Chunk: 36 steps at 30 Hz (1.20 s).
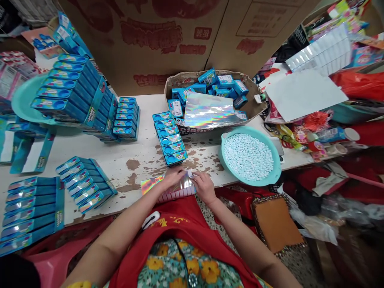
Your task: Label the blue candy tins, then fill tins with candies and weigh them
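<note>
Reaches fwd, slanting bare L forearm point(132, 221) in from lower L, bare R forearm point(237, 236) from lower R. Holds L hand point(174, 176) & R hand point(205, 187) close tog., just apart, backs mostly up. Bends fingers point(196, 177) of both inward.

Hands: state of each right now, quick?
Left hand: fingers bent over the shiny sheet; grip cannot be told.
Right hand: fingers bent at the sheet's right end; grip cannot be told.

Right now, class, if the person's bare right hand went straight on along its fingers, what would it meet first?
Probably the bare left hand, close opposite the right hand over the flat, shiny rainbow-silver sheet; heights are unclear, so it might pass above.
</note>
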Each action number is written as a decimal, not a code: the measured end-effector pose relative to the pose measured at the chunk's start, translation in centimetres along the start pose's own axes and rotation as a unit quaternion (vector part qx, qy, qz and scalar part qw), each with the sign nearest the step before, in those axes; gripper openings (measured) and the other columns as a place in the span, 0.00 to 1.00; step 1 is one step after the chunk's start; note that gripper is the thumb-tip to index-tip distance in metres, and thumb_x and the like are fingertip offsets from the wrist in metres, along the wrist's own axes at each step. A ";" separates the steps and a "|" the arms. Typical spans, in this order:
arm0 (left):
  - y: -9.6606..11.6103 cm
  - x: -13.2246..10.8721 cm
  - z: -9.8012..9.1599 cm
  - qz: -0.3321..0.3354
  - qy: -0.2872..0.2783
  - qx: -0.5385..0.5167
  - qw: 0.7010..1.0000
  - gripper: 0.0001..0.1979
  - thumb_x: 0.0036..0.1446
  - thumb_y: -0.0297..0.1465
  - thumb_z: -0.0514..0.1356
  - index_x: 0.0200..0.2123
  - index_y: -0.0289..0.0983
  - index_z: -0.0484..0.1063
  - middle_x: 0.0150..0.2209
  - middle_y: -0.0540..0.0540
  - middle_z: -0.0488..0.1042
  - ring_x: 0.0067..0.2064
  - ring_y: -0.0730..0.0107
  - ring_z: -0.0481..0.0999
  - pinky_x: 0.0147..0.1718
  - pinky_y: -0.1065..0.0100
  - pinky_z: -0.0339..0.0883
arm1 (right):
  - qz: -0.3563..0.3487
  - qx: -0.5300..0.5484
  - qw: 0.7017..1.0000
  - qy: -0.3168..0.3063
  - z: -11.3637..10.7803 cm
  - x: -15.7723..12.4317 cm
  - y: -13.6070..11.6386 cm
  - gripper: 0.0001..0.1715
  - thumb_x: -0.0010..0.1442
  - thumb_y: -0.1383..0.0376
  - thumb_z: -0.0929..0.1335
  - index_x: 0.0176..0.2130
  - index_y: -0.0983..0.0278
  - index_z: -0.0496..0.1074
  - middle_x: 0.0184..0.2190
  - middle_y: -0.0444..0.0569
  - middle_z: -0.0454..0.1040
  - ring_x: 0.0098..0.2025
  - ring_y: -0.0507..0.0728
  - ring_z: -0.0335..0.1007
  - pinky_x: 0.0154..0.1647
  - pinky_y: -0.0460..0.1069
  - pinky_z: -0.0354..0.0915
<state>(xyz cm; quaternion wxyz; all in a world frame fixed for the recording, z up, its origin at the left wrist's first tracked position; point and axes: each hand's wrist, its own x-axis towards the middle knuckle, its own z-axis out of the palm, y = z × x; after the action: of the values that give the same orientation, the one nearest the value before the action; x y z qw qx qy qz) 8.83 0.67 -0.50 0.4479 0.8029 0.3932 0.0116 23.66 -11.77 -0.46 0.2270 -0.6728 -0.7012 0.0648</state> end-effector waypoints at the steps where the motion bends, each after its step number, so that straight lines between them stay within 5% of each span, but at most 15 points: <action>1: -0.2 0.2 0.1 -0.006 0.005 0.009 1.000 0.14 0.58 0.34 0.49 0.29 0.36 0.72 0.31 0.48 0.74 0.33 0.71 0.69 0.33 0.71 0.59 | 0.002 -0.001 1.000 -0.007 -0.5 0.2 0.0 0.06 0.64 0.67 0.64 0.35 0.63 0.71 0.41 0.52 0.72 0.42 0.59 0.65 0.42 0.52 0.60; 7: 0.2 -1.4 -0.1 -0.030 0.045 0.033 0.998 0.16 0.60 0.33 0.47 0.38 0.35 0.73 0.38 0.41 0.75 0.42 0.62 0.72 0.44 0.64 0.61 | 0.043 0.087 0.994 -0.055 -7.0 1.8 -1.4 0.09 0.65 0.63 0.63 0.33 0.63 0.68 0.30 0.50 0.70 0.34 0.58 0.64 0.36 0.51 0.59; 11: 3.4 -6.2 -2.8 0.056 0.098 -0.141 0.984 0.22 0.61 0.38 0.47 0.57 0.38 0.62 0.56 0.41 0.66 0.56 0.61 0.65 0.53 0.62 0.59 | 0.097 0.233 0.965 -0.069 -11.9 3.8 -4.3 0.09 0.62 0.61 0.65 0.32 0.61 0.68 0.29 0.46 0.71 0.32 0.56 0.66 0.34 0.49 0.61; 13: 5.4 -8.4 -4.5 0.086 0.068 -0.233 0.966 0.25 0.57 0.40 0.53 0.57 0.40 0.61 0.55 0.43 0.68 0.52 0.63 0.69 0.49 0.65 0.63 | 0.106 0.299 0.945 -0.079 -13.1 4.9 -5.9 0.09 0.61 0.60 0.66 0.31 0.61 0.68 0.28 0.44 0.71 0.31 0.54 0.66 0.34 0.48 0.61; 15: 6.8 -9.7 -5.9 0.057 0.034 -0.269 0.961 0.19 0.55 0.40 0.56 0.48 0.38 0.69 0.41 0.45 0.75 0.39 0.68 0.73 0.38 0.68 0.67 | 0.123 0.350 0.925 -0.081 -13.0 5.9 -7.3 0.09 0.60 0.59 0.67 0.30 0.62 0.69 0.27 0.43 0.71 0.30 0.53 0.66 0.33 0.47 0.61; 18: 7.5 -10.1 -7.4 0.003 0.065 -0.261 0.963 0.12 0.56 0.38 0.55 0.32 0.36 0.72 0.27 0.50 0.72 0.28 0.75 0.69 0.28 0.73 0.64 | 0.169 0.393 0.903 -0.047 -11.4 7.2 -8.6 0.10 0.58 0.59 0.68 0.29 0.62 0.68 0.25 0.42 0.70 0.28 0.52 0.64 0.29 0.46 0.60; 24: 6.3 -9.6 -9.7 -0.051 0.143 -0.353 0.923 0.11 0.50 0.35 0.60 0.34 0.35 0.69 0.23 0.52 0.68 0.24 0.77 0.67 0.20 0.76 0.59 | 0.181 0.457 0.871 0.021 -8.8 9.5 -10.3 0.11 0.55 0.58 0.69 0.29 0.63 0.68 0.25 0.42 0.70 0.27 0.52 0.65 0.30 0.46 0.61; 33: 4.9 -10.9 -10.4 -0.104 0.173 -0.505 0.839 0.16 0.45 0.38 0.64 0.34 0.32 0.70 0.27 0.47 0.73 0.24 0.75 0.72 0.21 0.74 0.64 | 0.199 0.474 0.856 0.056 -9.9 9.8 -10.5 0.13 0.54 0.57 0.71 0.30 0.63 0.69 0.27 0.44 0.70 0.29 0.53 0.65 0.32 0.47 0.62; 36: 5.0 -11.2 -10.1 -0.089 0.186 -0.510 0.835 0.19 0.48 0.41 0.63 0.38 0.32 0.70 0.31 0.45 0.74 0.28 0.73 0.73 0.24 0.73 0.66 | 0.213 0.501 0.838 0.039 -10.2 9.7 -10.1 0.15 0.54 0.55 0.71 0.30 0.63 0.69 0.27 0.44 0.70 0.30 0.53 0.65 0.32 0.47 0.62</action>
<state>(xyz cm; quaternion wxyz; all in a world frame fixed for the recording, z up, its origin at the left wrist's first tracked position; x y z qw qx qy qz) 0.39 -0.80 12.91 0.7113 0.4046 0.4773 0.3201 18.64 -5.43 14.87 0.5410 -0.6017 -0.4026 0.4280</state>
